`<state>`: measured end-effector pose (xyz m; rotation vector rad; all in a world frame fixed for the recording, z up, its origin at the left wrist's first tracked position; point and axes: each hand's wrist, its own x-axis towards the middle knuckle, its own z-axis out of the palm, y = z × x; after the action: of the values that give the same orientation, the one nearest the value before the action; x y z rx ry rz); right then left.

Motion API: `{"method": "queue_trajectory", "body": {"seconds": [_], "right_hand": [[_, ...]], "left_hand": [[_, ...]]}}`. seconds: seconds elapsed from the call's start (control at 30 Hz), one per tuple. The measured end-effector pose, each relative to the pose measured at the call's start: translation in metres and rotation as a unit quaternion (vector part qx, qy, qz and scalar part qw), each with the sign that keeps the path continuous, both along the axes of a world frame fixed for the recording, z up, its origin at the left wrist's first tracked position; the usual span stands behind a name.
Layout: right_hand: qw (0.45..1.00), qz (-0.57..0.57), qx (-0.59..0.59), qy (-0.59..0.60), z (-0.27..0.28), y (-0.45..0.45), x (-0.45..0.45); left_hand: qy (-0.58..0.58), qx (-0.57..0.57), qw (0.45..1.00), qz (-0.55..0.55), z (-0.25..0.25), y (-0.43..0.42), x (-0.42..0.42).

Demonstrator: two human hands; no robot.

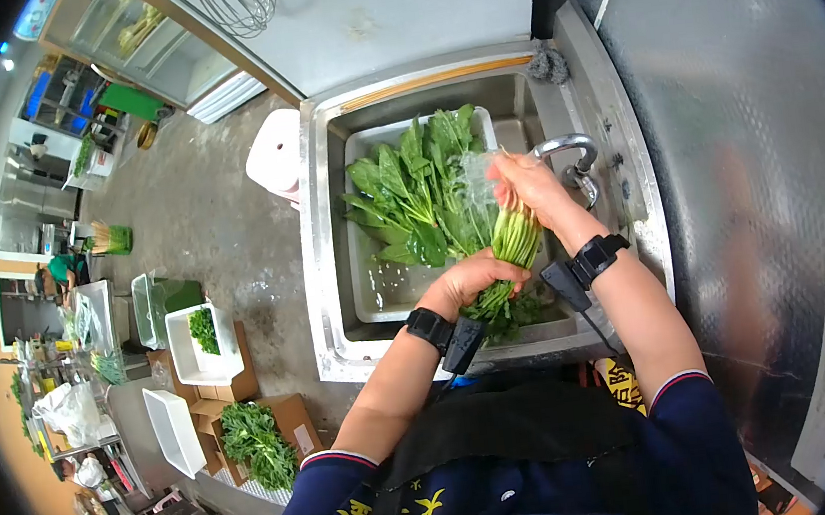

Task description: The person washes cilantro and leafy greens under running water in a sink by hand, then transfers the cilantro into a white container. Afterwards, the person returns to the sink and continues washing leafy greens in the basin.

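A bunch of leafy greens [516,239] with pale stems is held over the right part of the metal sink [328,216]. My left hand [475,279] wraps round the stems from the left, with leaves hanging below it. At the root ends, under the running water, is my right hand [523,183], its fingers bent at the stem tips. The curved faucet [567,144] stands just right of that hand. Wet broad green leaves [411,192] lie in a white tub [372,307] inside the sink.
Wooden sticks [434,81] and a grey scrubber [547,64] lie along the sink's far edge. A pink-white bin [276,156] stands left of the sink. Boxes with greens [256,443] and white trays [174,431] are at lower left. Another person [64,274] is far left.
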<state>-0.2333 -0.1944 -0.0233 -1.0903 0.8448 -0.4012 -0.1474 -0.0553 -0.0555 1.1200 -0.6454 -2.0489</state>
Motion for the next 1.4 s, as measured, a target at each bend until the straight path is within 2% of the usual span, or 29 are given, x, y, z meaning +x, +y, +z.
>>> {"method": "queue_trajectory", "body": {"seconds": [0.1, 0.17, 0.2, 0.3, 0.33, 0.37, 0.43, 0.57, 0.63, 0.7, 0.73, 0.9, 0.97, 1.0, 1.1, 1.17, 1.23, 1.27, 1.4], "right_hand": [[0.998, -0.027, -0.032, 0.051, -0.003, 0.0, 0.001], [0.981, -0.153, 0.12, 0.019, -0.009, -0.009, 0.0], [0.98, -0.155, 0.121, 0.018, -0.005, -0.012, -0.004], [0.938, -0.083, 0.298, -0.157, 0.008, -0.029, -0.021], [0.954, 0.009, 0.271, -0.125, 0.001, -0.031, -0.033], [0.955, 0.006, 0.271, -0.123, -0.005, -0.025, -0.039], [0.984, 0.05, 0.167, -0.035, 0.003, 0.002, -0.042], [1.0, 0.017, 0.023, -0.001, -0.013, -0.002, -0.038], [0.999, -0.023, 0.026, -0.021, -0.011, -0.003, -0.046], [0.981, -0.048, 0.133, -0.136, -0.013, -0.005, -0.054], [0.976, -0.042, 0.156, -0.144, -0.01, -0.007, -0.056], [0.985, -0.017, 0.113, -0.132, -0.005, -0.011, -0.056], [0.999, -0.029, 0.035, -0.028, -0.004, -0.009, -0.05], [0.998, -0.04, -0.034, -0.019, -0.011, -0.009, -0.046], [0.994, -0.083, -0.072, 0.013, -0.025, -0.007, -0.04], [0.997, -0.061, -0.044, 0.012, -0.026, -0.011, -0.04], [0.99, -0.065, 0.111, -0.06, -0.018, -0.01, -0.043], [0.994, -0.013, 0.093, -0.063, -0.014, -0.012, -0.043], [0.998, 0.035, 0.03, -0.033, -0.022, -0.014, -0.042]], "left_hand": [[-0.009, -0.001, 1.0, -0.009, 0.002, -0.002, -0.001], [-0.006, -0.013, 1.0, -0.002, -0.001, -0.001, 0.002], [-0.006, -0.013, 1.0, -0.004, -0.001, -0.001, 0.003], [0.01, -0.015, 0.999, 0.049, 0.001, -0.002, 0.011], [0.002, -0.025, 0.998, 0.06, 0.003, -0.004, 0.014], [-0.005, -0.035, 0.997, 0.068, 0.005, -0.007, 0.015], [0.007, -0.024, 0.997, 0.07, 0.009, -0.015, 0.011], [0.013, -0.015, 0.996, 0.089, 0.018, -0.027, 0.006], [0.011, -0.015, 0.993, 0.114, 0.015, -0.032, 0.007], [0.007, -0.014, 0.995, 0.103, 0.01, -0.037, 0.009], [0.0, -0.027, 0.994, 0.105, 0.008, -0.038, 0.01], [0.009, -0.025, 0.992, 0.123, 0.004, -0.038, 0.008], [0.007, -0.021, 0.993, 0.114, 0.004, -0.038, 0.008], [0.012, -0.025, 0.993, 0.117, 0.005, -0.037, 0.006], [0.016, -0.025, 0.992, 0.123, 0.003, -0.036, 0.004], [0.022, -0.017, 0.992, 0.121, -0.001, -0.036, 0.007], [0.024, -0.033, 0.992, 0.122, -0.003, -0.035, 0.009], [0.026, -0.034, 0.993, 0.11, -0.003, -0.035, 0.01], [0.028, -0.045, 0.992, 0.118, 0.003, -0.034, 0.006]]}}
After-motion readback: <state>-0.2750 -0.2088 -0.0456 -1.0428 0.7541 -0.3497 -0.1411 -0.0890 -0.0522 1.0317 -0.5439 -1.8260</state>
